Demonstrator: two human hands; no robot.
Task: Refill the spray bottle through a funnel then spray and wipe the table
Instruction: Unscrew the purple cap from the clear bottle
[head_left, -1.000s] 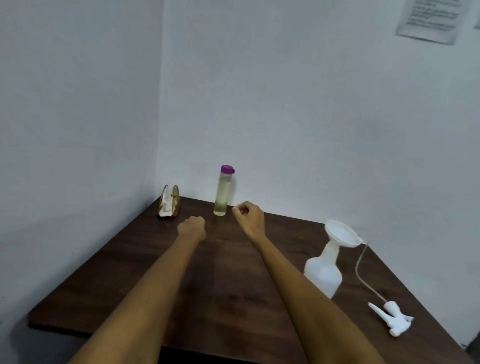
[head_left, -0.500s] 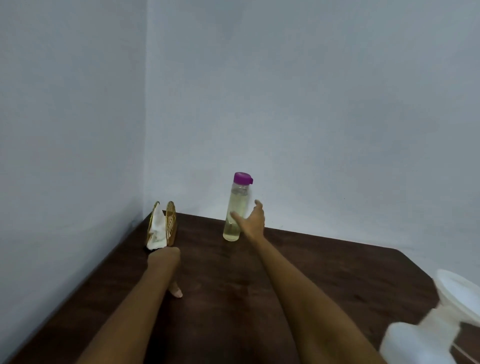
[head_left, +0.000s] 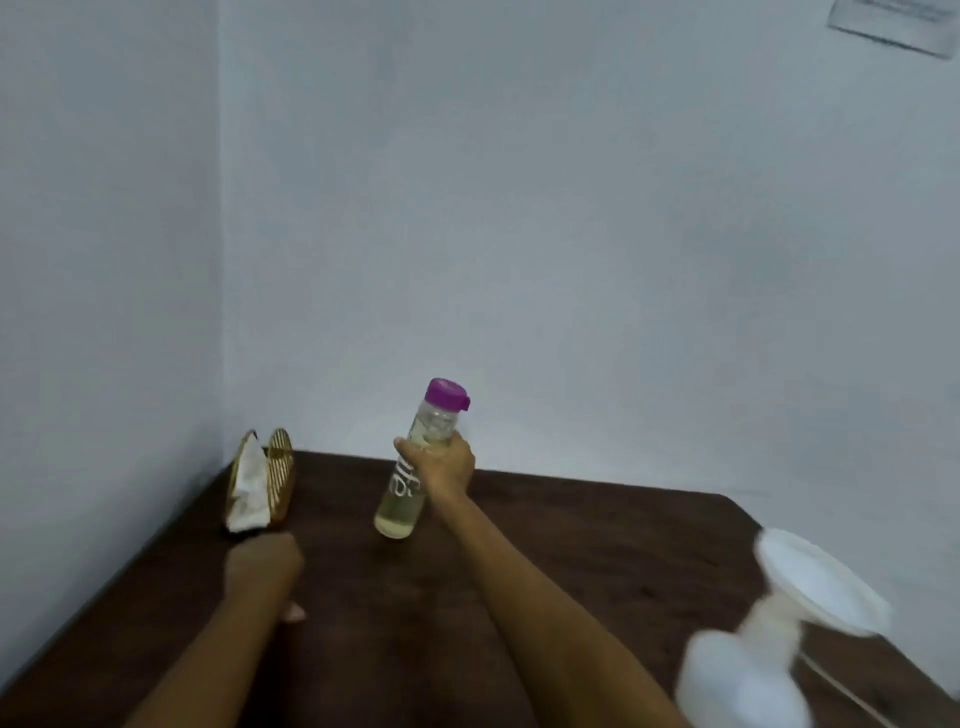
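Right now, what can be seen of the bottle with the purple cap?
The bottle is a slim, clear cylinder, plastic by its look, with a purple cap that is on. Pale yellowish liquid fills its lower part, and white lettering runs along its side. It is tilted, cap leaning right, near the table's far edge. The right hand grips it around the upper body. Whether its base touches the table cannot be told.

right hand (head_left: 445, 465) grips the tilted purple-capped bottle (head_left: 415, 467), left hand (head_left: 265, 564) rests on the counter (head_left: 571, 545), funnel (head_left: 815, 582) sits in the spray bottle (head_left: 737, 686)
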